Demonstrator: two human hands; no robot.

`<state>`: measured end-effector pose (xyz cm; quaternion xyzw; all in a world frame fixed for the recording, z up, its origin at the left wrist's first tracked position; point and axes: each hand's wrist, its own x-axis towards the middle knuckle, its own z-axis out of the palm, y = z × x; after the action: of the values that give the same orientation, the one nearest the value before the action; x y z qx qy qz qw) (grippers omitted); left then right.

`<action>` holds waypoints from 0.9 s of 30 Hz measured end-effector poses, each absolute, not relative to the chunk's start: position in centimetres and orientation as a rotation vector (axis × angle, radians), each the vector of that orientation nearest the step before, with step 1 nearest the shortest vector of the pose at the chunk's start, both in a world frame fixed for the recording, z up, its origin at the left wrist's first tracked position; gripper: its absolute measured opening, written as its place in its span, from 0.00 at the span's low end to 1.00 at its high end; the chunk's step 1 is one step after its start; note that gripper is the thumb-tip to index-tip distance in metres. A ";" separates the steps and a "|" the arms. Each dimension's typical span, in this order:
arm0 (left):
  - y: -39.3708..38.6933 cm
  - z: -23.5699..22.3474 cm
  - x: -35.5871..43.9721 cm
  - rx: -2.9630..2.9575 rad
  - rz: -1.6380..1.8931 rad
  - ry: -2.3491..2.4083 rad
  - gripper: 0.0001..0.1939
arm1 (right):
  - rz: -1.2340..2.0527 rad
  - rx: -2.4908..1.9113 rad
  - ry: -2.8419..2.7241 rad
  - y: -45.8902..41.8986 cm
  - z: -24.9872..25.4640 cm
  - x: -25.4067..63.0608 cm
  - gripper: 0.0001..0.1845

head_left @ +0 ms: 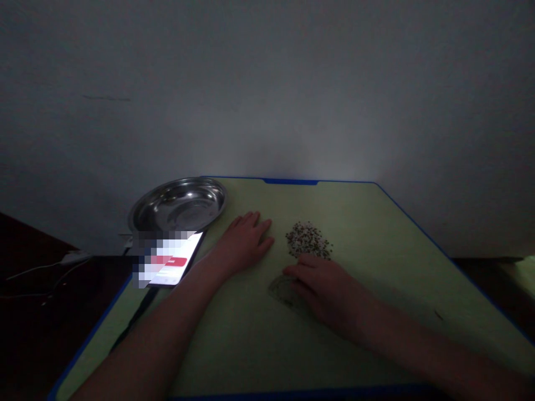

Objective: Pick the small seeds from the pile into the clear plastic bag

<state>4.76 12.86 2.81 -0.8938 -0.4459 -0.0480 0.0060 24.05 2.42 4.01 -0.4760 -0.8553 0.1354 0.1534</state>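
Note:
A small heap of mixed grains (308, 239) lies on a pale green table top (368, 234) with a blue rim. My right hand (324, 287) rests just in front of the heap, fingers pointing left and lying over a small clear round dish (281, 288); the fingers look loosely stretched. To the left of the heap, my left hand (244, 242) lies flat on the table with the palm down and the fingers stretched toward the wall. Neither hand holds anything that I can see.
A round steel plate (179, 209) stands at the table's far left corner. In front of it lies a lit phone (173, 262) at the left edge, with a dark cable running from it. A grey wall rises right behind the table. The light is dim.

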 end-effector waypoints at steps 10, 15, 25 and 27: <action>13.1 2.4 4.5 -2.814 -0.186 -1.410 0.26 | 0.298 -1.458 -2.406 5.8 5.2 29.3 0.12; 13.1 2.5 4.5 -2.814 -0.169 -1.395 0.26 | 0.256 -1.429 -2.448 7.1 5.7 30.4 0.12; 13.1 2.6 4.6 -2.810 -0.193 -1.408 0.25 | 0.204 -1.340 -2.287 8.6 7.2 30.0 0.09; 13.1 2.5 4.5 -2.817 -0.204 -1.406 0.25 | 0.177 -1.352 -2.275 9.2 7.4 29.9 0.09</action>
<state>4.49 13.14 2.50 -0.8929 -0.4455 -0.0646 -0.0066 29.93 9.18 7.35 -0.4945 -0.8323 0.0648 0.2422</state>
